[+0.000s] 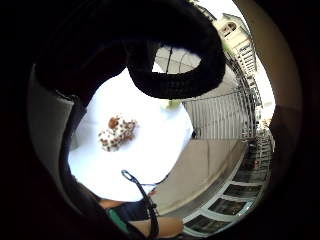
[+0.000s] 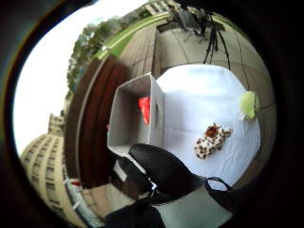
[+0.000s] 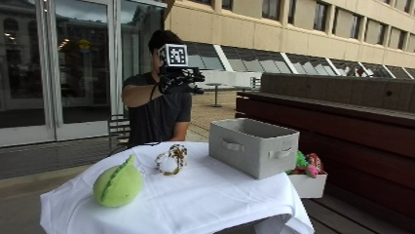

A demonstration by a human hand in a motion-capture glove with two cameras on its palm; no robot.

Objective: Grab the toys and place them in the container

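My gloved right hand (image 3: 178, 82) is raised at head height behind the table, well above the toys, fingers loosely curled and holding nothing. On the white-clothed table (image 3: 214, 197) lie a green plush toy (image 3: 118, 184) near the front left and a brown-spotted white plush toy (image 3: 172, 160) in the middle. To their right stands an open grey fabric container (image 3: 254, 146). The thumb side palm view looks down into the container (image 2: 128, 118), where a red toy (image 2: 145, 108) lies; the spotted toy (image 2: 211, 140) and green toy (image 2: 248, 104) lie on the cloth beside it. A gloved finger (image 1: 175, 55) curls above the spotted toy (image 1: 117, 132).
A small white box (image 3: 306, 184) with colourful toys sits on the dark wooden bench (image 3: 363, 141) right of the table. Glass doors (image 3: 71, 63) and a paved walkway lie behind the person.
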